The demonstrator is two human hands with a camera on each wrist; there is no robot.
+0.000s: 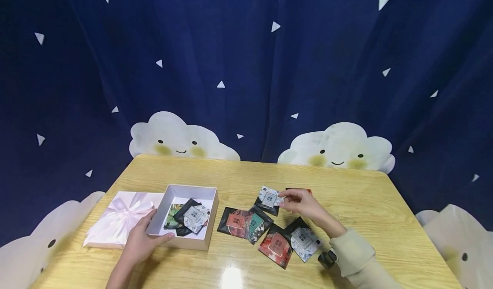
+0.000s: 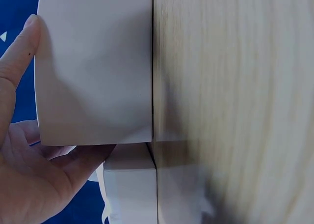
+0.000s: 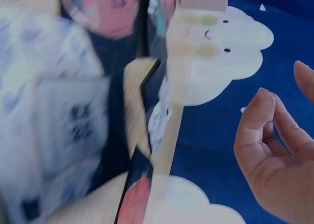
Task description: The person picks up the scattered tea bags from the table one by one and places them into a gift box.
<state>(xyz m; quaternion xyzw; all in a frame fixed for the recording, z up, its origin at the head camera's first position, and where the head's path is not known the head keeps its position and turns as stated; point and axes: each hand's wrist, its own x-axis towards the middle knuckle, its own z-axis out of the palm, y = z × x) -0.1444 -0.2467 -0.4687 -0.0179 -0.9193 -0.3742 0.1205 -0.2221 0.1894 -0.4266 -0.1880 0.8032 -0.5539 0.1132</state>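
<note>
In the head view, my left hand (image 1: 139,242) holds the near left corner of an open white box (image 1: 212,220). The left wrist view has the thumb at the box's rim and the other fingers round its side wall. Inside lie several sachets, a white-patterned one (image 1: 196,217) on top and a green one (image 1: 173,216) beneath. My right hand (image 1: 302,204) hovers at the right edge of a white-and-black sachet (image 1: 269,199). In the right wrist view its fingers (image 3: 255,130) bend loosely, thumb apart, with nothing between them. An orange-edged sachet (image 1: 306,190) is mostly hidden behind this hand.
Left of the box sits a pink lid-like box (image 1: 115,224) with a ribbon bow. Between box and right hand lie a red-label sachet (image 1: 236,221), a teal-label one (image 1: 257,225), a red one (image 1: 275,246) and a white one (image 1: 304,239). A dark blue curtain (image 1: 246,66) hangs behind the table (image 1: 369,220).
</note>
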